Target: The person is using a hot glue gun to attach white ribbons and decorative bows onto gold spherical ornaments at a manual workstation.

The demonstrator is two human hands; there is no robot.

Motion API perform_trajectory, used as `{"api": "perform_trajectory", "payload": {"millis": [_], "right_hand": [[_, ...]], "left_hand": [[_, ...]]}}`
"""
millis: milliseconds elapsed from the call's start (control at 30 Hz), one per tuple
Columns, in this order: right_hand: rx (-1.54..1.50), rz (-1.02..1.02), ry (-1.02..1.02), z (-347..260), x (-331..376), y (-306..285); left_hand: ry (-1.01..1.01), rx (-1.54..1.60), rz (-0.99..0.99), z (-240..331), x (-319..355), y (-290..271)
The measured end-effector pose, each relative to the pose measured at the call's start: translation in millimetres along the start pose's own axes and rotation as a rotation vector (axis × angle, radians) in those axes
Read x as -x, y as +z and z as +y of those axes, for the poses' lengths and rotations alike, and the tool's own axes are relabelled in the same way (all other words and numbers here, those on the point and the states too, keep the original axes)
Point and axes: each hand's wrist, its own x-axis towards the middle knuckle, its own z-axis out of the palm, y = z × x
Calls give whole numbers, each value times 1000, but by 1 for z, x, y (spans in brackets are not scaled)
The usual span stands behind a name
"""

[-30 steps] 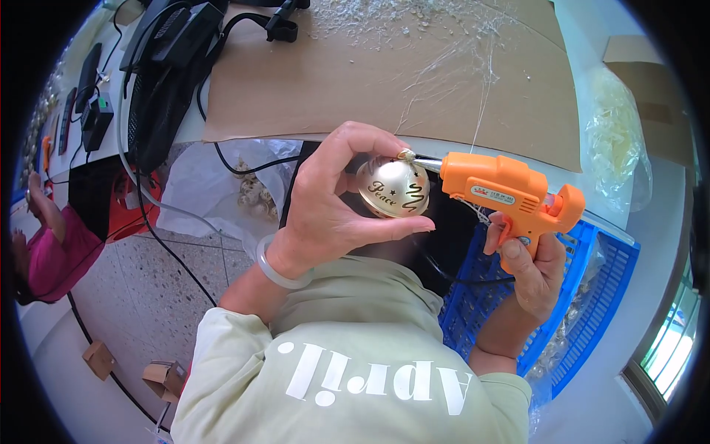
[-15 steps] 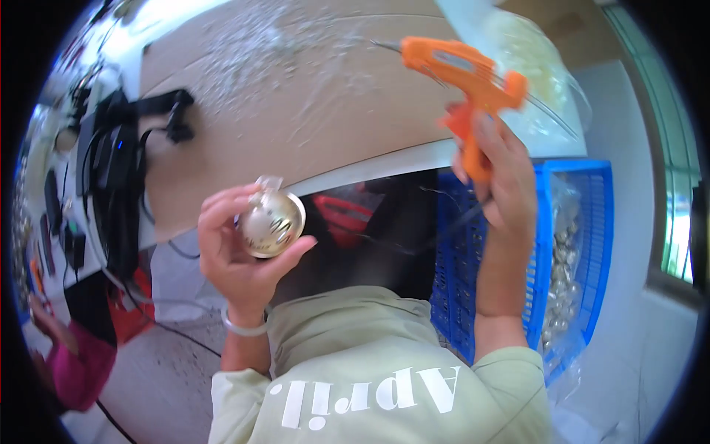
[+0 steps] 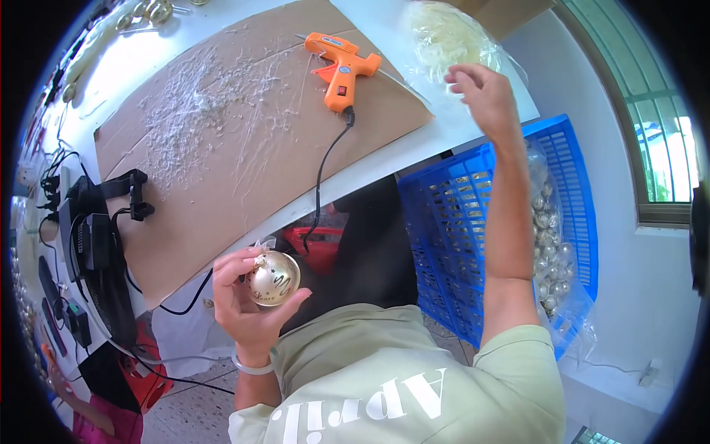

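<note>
In my left hand (image 3: 248,307) is a pale gold bauble (image 3: 272,280) with dark decoration, held between thumb and fingers over my lap. A small clear ribbon piece (image 3: 265,244) sits at its top. My right hand (image 3: 484,100) is raised beside a clear plastic bag of cream-coloured strips (image 3: 444,37), its fingers loosely bent and nothing visible in them. On the cardboard sheet (image 3: 274,163) lies an orange hot glue gun (image 3: 342,70), its nozzle toward the far left and its black cord hanging over the table edge.
Dried glue strands (image 3: 200,103) cover much of the cardboard. To my right stands a blue plastic crate (image 3: 451,222) with bagged gold baubles (image 3: 547,244). Black devices with cables (image 3: 92,237) occupy the left. Another person's arm (image 3: 85,407) shows at lower left.
My right hand has let go of the glue gun, now lying on the cardboard, and moved toward the plastic bag. My left hand still holds the bauble. The whole view has shifted.
</note>
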Motion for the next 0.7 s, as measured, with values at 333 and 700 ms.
{"api": "perform_trajectory", "payload": {"millis": [333, 700], "right_hand": [[387, -112, -488, 74, -54, -9], [53, -145, -330, 63, -55, -17]], "left_hand": [[6, 29, -111, 4, -3, 16], [4, 22, -120, 4, -6, 18]]}}
